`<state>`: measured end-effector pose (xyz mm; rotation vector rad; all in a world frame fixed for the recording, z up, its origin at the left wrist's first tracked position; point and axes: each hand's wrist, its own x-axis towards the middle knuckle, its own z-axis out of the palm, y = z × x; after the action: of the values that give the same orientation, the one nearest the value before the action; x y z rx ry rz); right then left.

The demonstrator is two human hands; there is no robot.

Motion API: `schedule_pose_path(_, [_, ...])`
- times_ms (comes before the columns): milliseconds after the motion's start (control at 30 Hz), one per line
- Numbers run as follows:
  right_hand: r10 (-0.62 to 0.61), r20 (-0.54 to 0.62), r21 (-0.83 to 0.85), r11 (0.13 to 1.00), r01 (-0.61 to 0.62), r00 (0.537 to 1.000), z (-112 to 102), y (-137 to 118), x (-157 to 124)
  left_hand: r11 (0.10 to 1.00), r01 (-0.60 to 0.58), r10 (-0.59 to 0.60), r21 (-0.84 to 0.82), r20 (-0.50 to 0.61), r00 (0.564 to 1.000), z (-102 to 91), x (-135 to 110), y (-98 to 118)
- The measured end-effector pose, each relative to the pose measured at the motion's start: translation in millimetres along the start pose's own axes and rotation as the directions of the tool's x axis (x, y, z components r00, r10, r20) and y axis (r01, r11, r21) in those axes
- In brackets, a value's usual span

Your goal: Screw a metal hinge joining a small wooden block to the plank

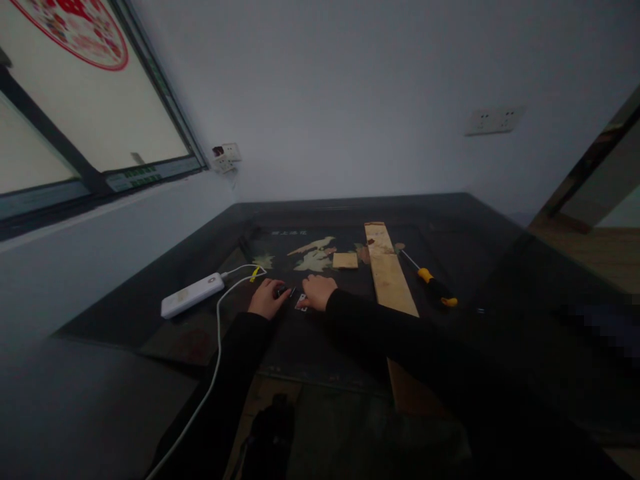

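Observation:
Both my hands rest on a dark table [480,267], close together near its middle. My left hand [267,298] has its fingers curled round a small dark object [283,291] that I cannot make out. My right hand [318,291] is closed, its fingertips pinching a small flat piece [301,303] with a pale face. The two small things lie side by side between the hands. Black sleeves cover both arms.
A white power bank [192,294] with a white cable [220,333] lies left of my hands. A long wooden strip [389,270] and a small wooden block [345,260] lie to the right, beside a yellow-and-black screwdriver [434,285]. Wall sockets [494,119] sit above.

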<state>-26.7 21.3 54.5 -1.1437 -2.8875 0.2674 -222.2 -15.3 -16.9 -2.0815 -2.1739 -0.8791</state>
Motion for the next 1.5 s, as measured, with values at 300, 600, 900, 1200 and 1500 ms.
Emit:
schedule_pose_path(300, [0.083, 0.091, 0.093, 0.991, -0.092, 0.992, 6, 2, 10, 0.999, -0.051, 0.051, 0.01, 0.054, 0.997, -0.1, -3, 7])
schedule_pose_path(600, [0.121, 0.127, 0.147, 0.979, -0.139, 0.985, -3, 14, 11, 0.996, -0.092, 0.092, -0.004, 0.056, 0.994, 1.7, -1, 2])
schedule_pose_path(900, [0.091, 0.112, 0.138, 0.985, -0.106, 0.989, 0, 14, 11, 0.991, -0.131, 0.132, -0.012, 0.081, 0.988, 0.8, 0, 2])
schedule_pose_path(1200, [0.053, 0.207, 0.173, 0.981, -0.09, 0.977, -6, 37, 10, 0.98, -0.195, 0.199, -0.038, 0.113, 0.974, 3.9, -1, 10])
schedule_pose_path(1500, [0.096, 0.076, 0.332, 0.936, -0.116, 0.993, -14, 82, -15, 0.943, -0.303, 0.327, -0.137, 0.213, 0.921, 9.1, -2, 50])
